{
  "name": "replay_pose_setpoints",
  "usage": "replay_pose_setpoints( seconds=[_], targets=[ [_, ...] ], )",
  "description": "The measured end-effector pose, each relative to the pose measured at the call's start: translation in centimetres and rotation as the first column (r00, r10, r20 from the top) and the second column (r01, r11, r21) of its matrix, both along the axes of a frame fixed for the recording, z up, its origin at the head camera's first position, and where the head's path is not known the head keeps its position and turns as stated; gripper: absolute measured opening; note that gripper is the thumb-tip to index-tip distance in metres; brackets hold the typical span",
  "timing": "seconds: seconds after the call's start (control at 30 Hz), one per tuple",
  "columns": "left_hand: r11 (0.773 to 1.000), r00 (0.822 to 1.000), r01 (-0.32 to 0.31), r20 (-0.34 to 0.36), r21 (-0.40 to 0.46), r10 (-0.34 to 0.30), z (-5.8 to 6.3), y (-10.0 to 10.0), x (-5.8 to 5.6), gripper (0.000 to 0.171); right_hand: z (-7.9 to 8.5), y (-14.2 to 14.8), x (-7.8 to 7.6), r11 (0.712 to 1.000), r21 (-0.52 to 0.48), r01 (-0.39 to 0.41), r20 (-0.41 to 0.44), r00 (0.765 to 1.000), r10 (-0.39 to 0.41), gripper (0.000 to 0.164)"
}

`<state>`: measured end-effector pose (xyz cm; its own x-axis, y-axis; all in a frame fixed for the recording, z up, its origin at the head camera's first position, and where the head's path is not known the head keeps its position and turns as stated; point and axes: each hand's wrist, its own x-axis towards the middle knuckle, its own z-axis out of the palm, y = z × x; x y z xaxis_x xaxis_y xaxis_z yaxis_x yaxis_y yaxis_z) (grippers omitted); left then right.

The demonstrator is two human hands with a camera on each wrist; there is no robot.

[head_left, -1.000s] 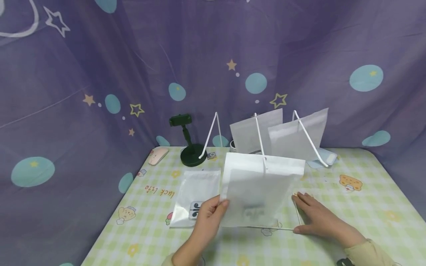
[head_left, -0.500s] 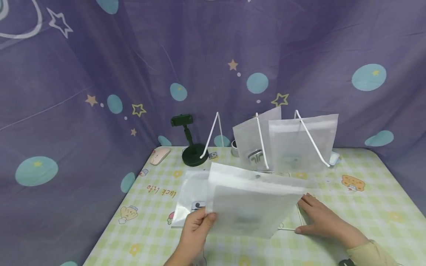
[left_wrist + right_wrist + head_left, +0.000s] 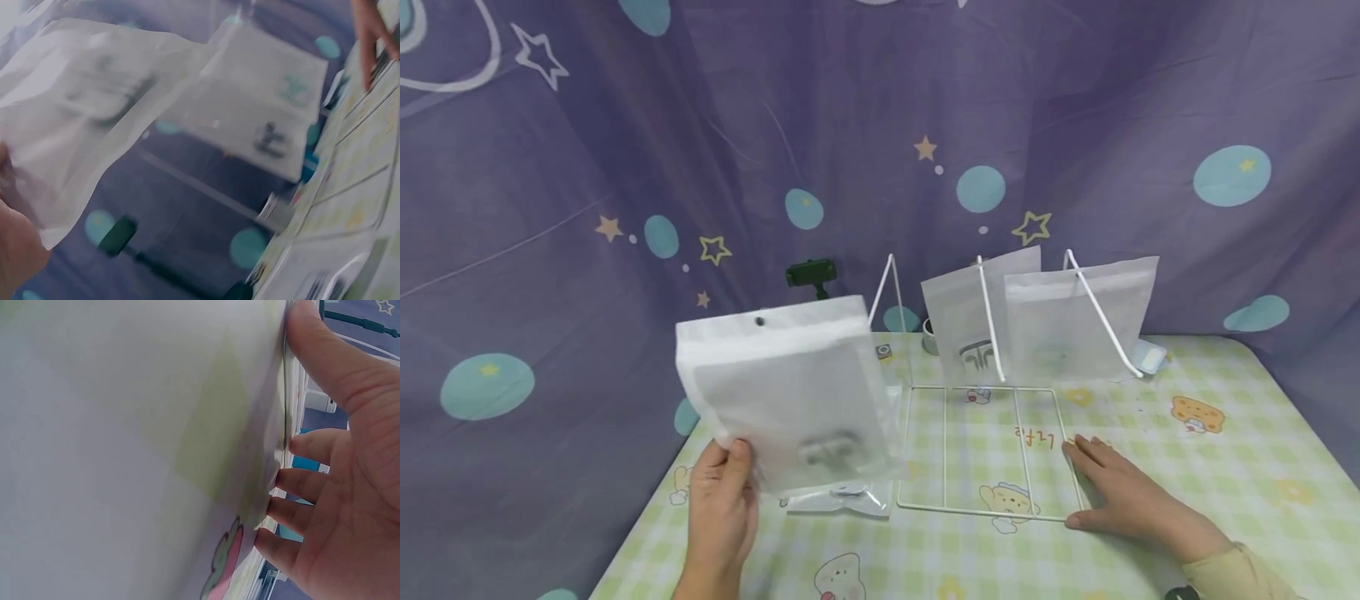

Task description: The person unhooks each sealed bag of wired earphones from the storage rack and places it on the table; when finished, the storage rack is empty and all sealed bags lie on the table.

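Held bag: a white, translucent, rectangular plastic bag with a punched hole in its top strip, raised over the left part of the table, tilted – a blurred dark shape shows through it.
Left hand: the left hand comes up from the near side, pinching the bag's lower left edge between thumb and fingers.
Right hand: the right hand lies low with thumb and fingers spread – the tips touch the right side of the rack's base.
Rack: a white metal wire rack, its flat base right of the held bag.
Hanging bags: two white translucent bags on the rack's far rods.
Lying bag: a clear plastic bag, partly hidden behind the held one.
Far left: a dark green phone stand.
Under all: a green-and-white checked tablecloth.
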<state>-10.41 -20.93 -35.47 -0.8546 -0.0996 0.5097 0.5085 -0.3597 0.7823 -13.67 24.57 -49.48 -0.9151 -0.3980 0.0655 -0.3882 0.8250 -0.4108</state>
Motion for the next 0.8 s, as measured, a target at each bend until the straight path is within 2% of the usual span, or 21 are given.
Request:
replay_pose_setpoints(
  seconds=[0.07, 0.17, 0.3, 0.4, 0.5, 0.57, 0.63, 0.73, 0.8],
  targets=[
    [0.998, 0.998, -0.056, 0.021, 0.026, 0.056, 0.1, -1.6, -0.5, 0.026, 0.1, 0.0, 0.0, 1.0, -0.002, -0.003, -0.01, 1.0, 0.003, 0.099],
    [0.986, 0.982, -0.167, 0.091, 0.007, 0.166, -0.1, -4.0, -1.3, 0.026, 0.2, 0.0, 0.1, 1.0, -0.006, -0.01, -0.023, 1.0, 0.01, 0.099],
    [0.959, 0.934, -0.278, 0.216, -0.061, 0.285, -1.1, -7.3, -2.6, 0.023, 0.2, 0.0, 0.1, 1.0, -0.006, -0.015, -0.018, 1.0, 0.015, 0.099],
    [0.94, 0.888, -0.309, 0.309, -0.144, 0.339, -2.5, -9.7, -3.6, 0.019, 0.3, 0.0, 0.0, 1.0, -0.002, -0.009, 0.001, 1.0, 0.009, 0.099],
    [0.931, 0.852, -0.263, 0.391, -0.253, 0.347, -4.2, -12.1, -4.3, 0.017, 0.3, -0.1, 0.1, 1.0, 0.003, -0.006, 0.005, 1.0, 0.006, 0.099],
    [0.927, 0.841, -0.206, 0.428, -0.313, 0.331, -5.3, -13.6, -4.8, 0.018, 0.4, -0.1, 0.1, 1.0, 0.006, -0.007, 0.003, 1.0, 0.007, 0.1],
    [0.909, 0.819, -0.154, 0.464, -0.386, 0.336, -6.4, -15.0, -5.3, 0.02, 0.4, -0.2, 0.1, 1.0, 0.009, -0.009, 0.002, 1.0, 0.009, 0.1],
    [0.862, 0.775, -0.073, 0.515, -0.501, 0.365, -7.6, -17.0, -6.3, 0.032, 0.3, -0.1, 0.1, 1.0, 0.015, -0.005, 0.017, 1.0, 0.005, 0.1],
    [0.798, 0.729, -0.019, 0.538, -0.603, 0.423, -8.1, -18.1, -6.9, 0.046, 0.2, -0.1, 0.0, 1.0, 0.019, -0.004, 0.024, 1.0, 0.003, 0.1]
  ],
)
